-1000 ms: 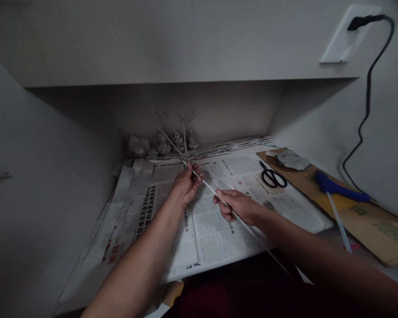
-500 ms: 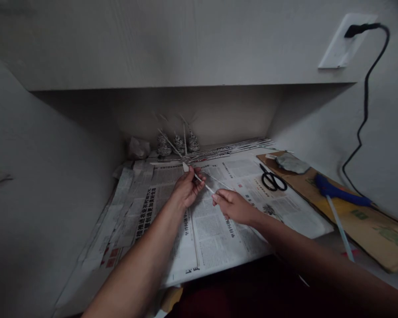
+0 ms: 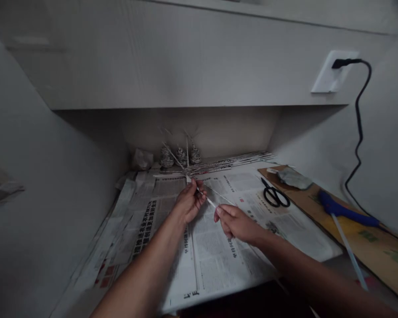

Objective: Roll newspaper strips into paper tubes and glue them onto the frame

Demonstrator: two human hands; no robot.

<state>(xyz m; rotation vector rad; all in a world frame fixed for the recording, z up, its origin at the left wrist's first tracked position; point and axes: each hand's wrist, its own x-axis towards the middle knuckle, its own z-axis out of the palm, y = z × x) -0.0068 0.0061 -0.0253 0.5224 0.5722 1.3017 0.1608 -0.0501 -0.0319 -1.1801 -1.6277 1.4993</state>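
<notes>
- So the left hand had its thumb and fingers pinching a thin white paper rod, just below where a few pale, slim paper spokes crossed.
- Right hand pinched that same rod lower down, thumb against a curled forefinger; couldn't really tell about its other fingers.
- Rod slanted between both hands, above the black-and-white printed newspaper sheets.
- Black-handled metal scissors lay off to the right, near a brown flat cardboard piece with a blue plastic glue gun on it.
</notes>
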